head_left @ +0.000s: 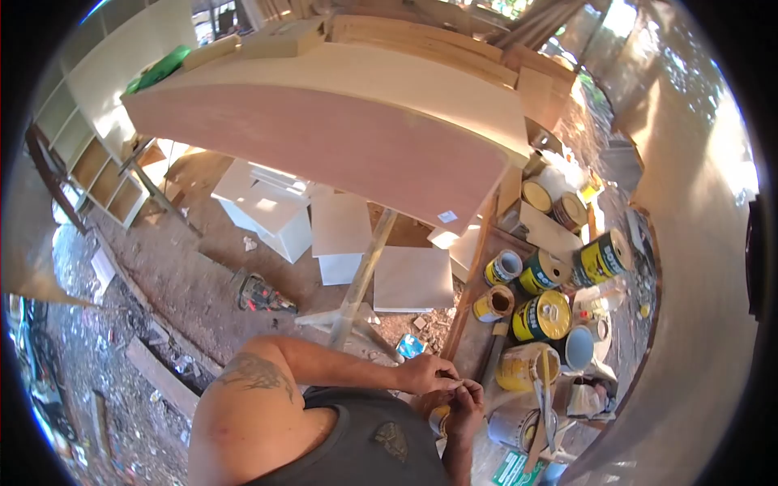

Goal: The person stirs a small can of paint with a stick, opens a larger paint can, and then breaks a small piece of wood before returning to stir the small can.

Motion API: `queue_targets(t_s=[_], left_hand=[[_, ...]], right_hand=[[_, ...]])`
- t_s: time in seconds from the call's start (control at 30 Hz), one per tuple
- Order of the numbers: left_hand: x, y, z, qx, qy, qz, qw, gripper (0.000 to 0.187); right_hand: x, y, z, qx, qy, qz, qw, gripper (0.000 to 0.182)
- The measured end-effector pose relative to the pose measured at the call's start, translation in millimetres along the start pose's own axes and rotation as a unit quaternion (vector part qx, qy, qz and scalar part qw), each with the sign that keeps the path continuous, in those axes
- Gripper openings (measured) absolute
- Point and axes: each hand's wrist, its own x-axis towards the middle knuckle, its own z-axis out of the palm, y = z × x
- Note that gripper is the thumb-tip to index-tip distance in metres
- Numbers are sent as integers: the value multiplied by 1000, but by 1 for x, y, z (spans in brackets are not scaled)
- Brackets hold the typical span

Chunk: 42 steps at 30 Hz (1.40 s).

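Observation:
My left hand [427, 376] reaches across in front of my chest with its fingers pinched together. Right against it is my right hand [466, 407], also closed in a pinch, and the fingertips of both meet. Whatever sits between them is too small to make out. Just below the hands, a can [439, 420] is partly hidden behind my wrist and body. To their right stand a yellow-stained bucket [519, 368] and a whitish tub [512, 427]. A blue crumpled wrapper [411, 346] lies on the ground beyond my left hand.
Several yellow-and-black cans [543, 316] crowd the bench at right. A long pinkish board panel [324, 146] spans the space ahead. White boxes [267, 206] and a power tool [266, 293] are on the dirt floor. A wooden leg [362, 275] slants below the panel.

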Motion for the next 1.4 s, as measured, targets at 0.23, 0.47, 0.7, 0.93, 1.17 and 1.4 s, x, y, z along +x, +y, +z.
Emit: queue_targets(t_s=[0.23,0.47,0.7,0.93,1.17,1.4], left_hand=[[22,-6,20,-41,-51,6,998,29],[43,-7,32,-165,-94,-99,977,21],[45,12,23,-175,-116,-33,977,22],[45,29,10,-69,-81,83,991,20],[49,22,19,-29,-42,92,994,20],[69,0,29,-92,-94,-62,989,26]], right_hand=[[-19,-1,-14,-65,66,-73,993,15],[-30,-14,2,-387,61,-322,862,18],[-26,-18,-6,-431,107,-343,828,15],[-18,-7,-5,-263,105,-280,918,13],[-16,-26,13,-71,117,-172,976,25],[-13,-33,2,-370,76,-269,886,36]])
